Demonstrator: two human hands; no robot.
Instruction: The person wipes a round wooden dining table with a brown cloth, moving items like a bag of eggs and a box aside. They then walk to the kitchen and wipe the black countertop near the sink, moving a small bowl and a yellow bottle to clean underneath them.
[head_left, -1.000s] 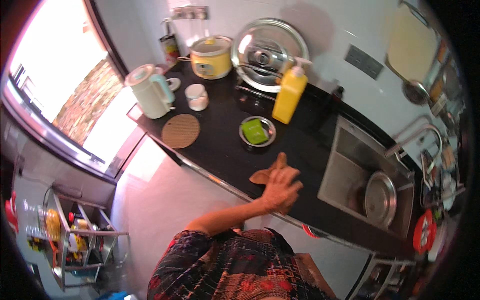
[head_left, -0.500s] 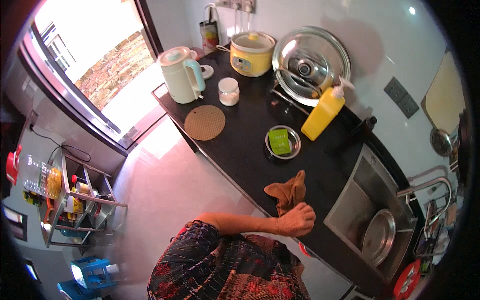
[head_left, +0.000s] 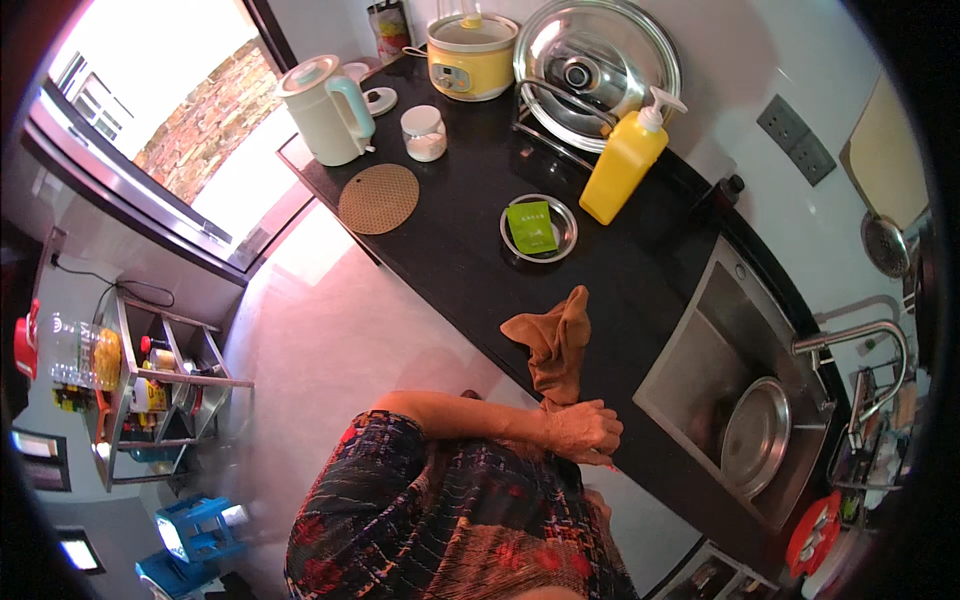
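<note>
Near the counter's front edge is my left hand (head_left: 584, 432), reaching across in front of my body. Its fingers are curled closed on the lower end of a brown cloth (head_left: 556, 345). The crumpled upper part of the cloth spreads over the black countertop (head_left: 635, 300). My wrist partly covers where the fingers meet the cloth. Beyond the cloth stands a small round metal bowl (head_left: 569, 236) with a green packet (head_left: 532, 228) in it. My right hand does not show.
To the right a sink (head_left: 690, 385) holds a metal pan (head_left: 757, 437) below a faucet (head_left: 850, 338). Farther back are a yellow pump bottle (head_left: 625, 168), large metal lid (head_left: 640, 60), yellow cooker (head_left: 472, 70), glass jar (head_left: 425, 138), kettle (head_left: 325, 115) and round brown mat (head_left: 379, 199).
The view has shifted, so the counter's things appear higher. My left hand has drawn back toward my body, stretching the lower part of the cloth, whose upper end stays by the bowl.
</note>
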